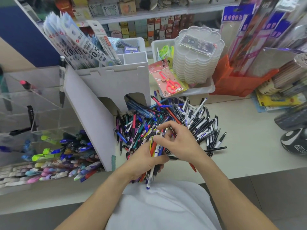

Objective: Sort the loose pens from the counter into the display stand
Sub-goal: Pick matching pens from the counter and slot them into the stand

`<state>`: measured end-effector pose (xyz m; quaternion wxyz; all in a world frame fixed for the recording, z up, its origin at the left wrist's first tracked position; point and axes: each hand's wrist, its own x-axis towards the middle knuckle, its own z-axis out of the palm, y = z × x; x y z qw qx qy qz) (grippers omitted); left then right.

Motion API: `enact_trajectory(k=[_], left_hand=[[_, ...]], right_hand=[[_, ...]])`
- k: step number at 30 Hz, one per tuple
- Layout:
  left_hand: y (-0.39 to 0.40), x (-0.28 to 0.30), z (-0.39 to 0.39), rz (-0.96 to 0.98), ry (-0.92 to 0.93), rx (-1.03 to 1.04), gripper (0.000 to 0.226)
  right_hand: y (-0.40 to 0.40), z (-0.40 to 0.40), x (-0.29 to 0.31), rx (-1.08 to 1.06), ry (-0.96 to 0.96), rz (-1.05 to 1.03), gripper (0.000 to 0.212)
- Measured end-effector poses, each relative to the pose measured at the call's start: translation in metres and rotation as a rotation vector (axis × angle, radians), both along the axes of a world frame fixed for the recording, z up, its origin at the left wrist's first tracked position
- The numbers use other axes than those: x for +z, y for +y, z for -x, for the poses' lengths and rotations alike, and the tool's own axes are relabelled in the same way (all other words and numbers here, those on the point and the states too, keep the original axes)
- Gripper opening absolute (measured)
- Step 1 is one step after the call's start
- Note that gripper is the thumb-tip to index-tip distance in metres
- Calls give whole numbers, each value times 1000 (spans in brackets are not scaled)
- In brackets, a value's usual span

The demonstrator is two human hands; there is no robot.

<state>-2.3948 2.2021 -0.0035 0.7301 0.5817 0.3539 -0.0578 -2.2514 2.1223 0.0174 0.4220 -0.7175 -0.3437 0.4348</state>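
Fingers point(163, 159) of the left hand point(146, 161) grip a pen bundle point(155, 151).

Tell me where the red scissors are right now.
In the head view, the red scissors lie packaged, upper centre, against the white tray, beside the stacked clear containers, behind the pen pile.

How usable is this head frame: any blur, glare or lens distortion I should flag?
Head view: strong wide-angle bending at the edges; hanging packets top right are smeared; the clear display stand at left is hazy with reflections. The pen pile, left hand and right hand are fairly sharp under even light.
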Motion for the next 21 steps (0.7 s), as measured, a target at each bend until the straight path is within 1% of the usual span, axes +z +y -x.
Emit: enact_trajectory(k=[4, 6, 8, 10, 12, 14, 16, 18, 19, 21], left_hand=[[-3, 4, 0, -38, 15, -14, 25], [-3, 7, 2, -21, 25, 0, 29], [-3, 8, 3, -6, 9, 9, 27], [-3, 8, 6, -12, -15, 16, 22], [-3, 8, 9, 15, -26, 57, 20], [-4, 9, 12, 122, -27, 161, 20], [-5, 12, 14, 300, -64, 295, 21], [-6, 16, 14, 395, -124, 383, 24], [-8, 18, 14, 403, -158, 401, 29], [-11, 21, 14, 341, -197, 413, 41]], right_hand=[[5, -1, 4, -13, -149, -28, 12], [5, -4, 5, 8, -168, -17, 13], [6, -7, 8, 17, -124, 11, 12], [5, -13, 12, -36, -52, -9, 13], [2, -23, 17, -123, 90, -89, 16], [-4, -32, 19, -271, 231, -190, 14], [-10, -37, 21, -404, 213, -231, 15], [-11, -31, 21, -451, 178, -238, 20], [-9, -24, 21, -451, 197, -248, 22], [-2, -5, 24, -440, 296, -308, 24]])
